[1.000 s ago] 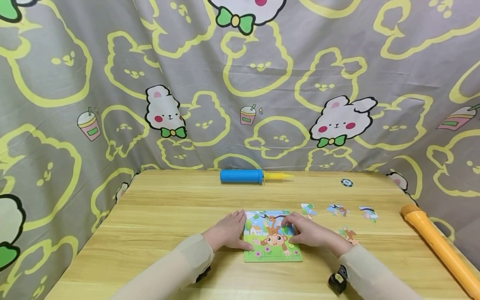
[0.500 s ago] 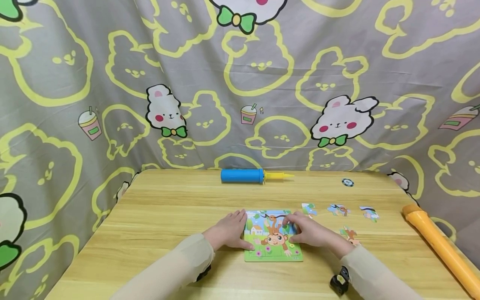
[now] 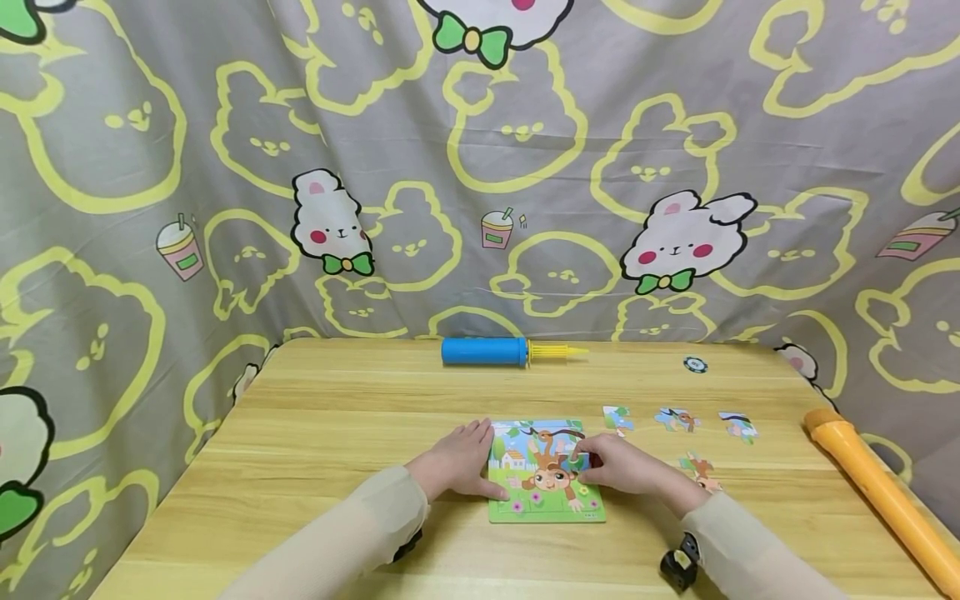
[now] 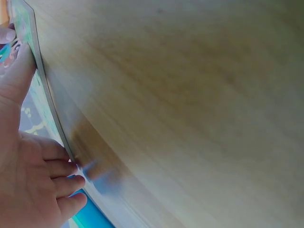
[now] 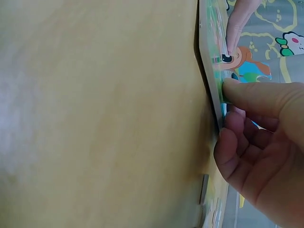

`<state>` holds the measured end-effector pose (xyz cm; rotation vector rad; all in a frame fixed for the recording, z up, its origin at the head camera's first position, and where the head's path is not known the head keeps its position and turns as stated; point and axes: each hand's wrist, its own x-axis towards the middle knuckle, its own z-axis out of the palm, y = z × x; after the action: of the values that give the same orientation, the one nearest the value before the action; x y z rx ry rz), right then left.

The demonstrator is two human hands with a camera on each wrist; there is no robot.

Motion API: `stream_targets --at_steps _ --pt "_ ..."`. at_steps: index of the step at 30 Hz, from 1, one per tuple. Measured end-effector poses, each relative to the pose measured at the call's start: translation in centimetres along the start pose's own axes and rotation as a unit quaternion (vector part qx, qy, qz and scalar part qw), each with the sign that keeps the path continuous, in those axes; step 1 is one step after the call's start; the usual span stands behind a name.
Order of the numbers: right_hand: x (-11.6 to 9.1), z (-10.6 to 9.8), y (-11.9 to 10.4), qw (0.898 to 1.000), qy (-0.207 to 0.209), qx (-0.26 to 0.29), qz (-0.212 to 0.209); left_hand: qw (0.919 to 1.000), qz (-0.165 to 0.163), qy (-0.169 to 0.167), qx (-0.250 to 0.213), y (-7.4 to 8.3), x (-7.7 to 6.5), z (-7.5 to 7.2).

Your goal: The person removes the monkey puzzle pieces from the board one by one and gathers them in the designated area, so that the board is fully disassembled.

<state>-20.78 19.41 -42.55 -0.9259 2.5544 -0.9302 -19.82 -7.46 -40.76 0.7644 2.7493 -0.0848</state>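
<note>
A square jigsaw puzzle (image 3: 536, 502) with a hanging monkey and a small house lies on the table in the head view. My left hand (image 3: 460, 461) rests along its left edge, thumb on the face and the other fingers nearly straight, as the left wrist view also shows for the left hand (image 4: 35, 175). At the right edge, my right hand (image 3: 618, 462) pinches a puzzle piece with blue, green and brown on it. In the right wrist view that puzzle piece (image 5: 254, 70) appears tilted above the board, beside the thumb of my right hand (image 5: 266, 142); fingers partly hide it.
Several loose pieces lie right of the puzzle, among them a tree piece (image 3: 618, 418) and a brown piece (image 3: 701, 472). A blue and yellow hand pump (image 3: 483, 352) and a round chip (image 3: 695, 365) lie at the back, an orange microphone-shaped tube (image 3: 870, 492) far right.
My right hand's fingers have shifted slightly right and toward me on the puzzle, showing more of the branch at the upper right. The left hand has stayed put.
</note>
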Motion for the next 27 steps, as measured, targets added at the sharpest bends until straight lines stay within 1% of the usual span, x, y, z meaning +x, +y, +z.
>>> stream_targets --at_steps 3,7,12,14,20,23,27 --pt "0.0 -0.2 -0.1 1.000 -0.009 0.008 0.006 1.0000 0.000 -0.002 0.006 0.0 0.1 0.1" --pt "-0.1 -0.3 -0.1 1.000 -0.016 0.017 0.004 1.0000 -0.001 -0.002 0.007 0.0 0.1 0.1" --pt "-0.4 -0.6 0.0 1.000 -0.014 0.015 -0.004 1.0000 -0.002 -0.002 0.004 -0.1 0.2 0.1" --pt "-0.7 -0.7 0.1 1.000 0.001 0.019 -0.006 1.0000 -0.002 -0.003 0.005 -0.1 0.2 0.1" --pt "-2.1 -1.6 1.1 0.995 0.069 0.073 -0.016 1.0000 -0.004 -0.005 0.002 -0.1 0.2 0.2" --pt "-3.1 -2.5 1.6 0.991 0.085 0.099 -0.027 1.0000 -0.004 -0.004 -0.003 -0.1 0.2 0.3" --pt "-4.8 -3.7 2.4 0.986 0.106 0.127 -0.028 1.0000 -0.003 -0.004 -0.007 -0.1 0.2 0.3"
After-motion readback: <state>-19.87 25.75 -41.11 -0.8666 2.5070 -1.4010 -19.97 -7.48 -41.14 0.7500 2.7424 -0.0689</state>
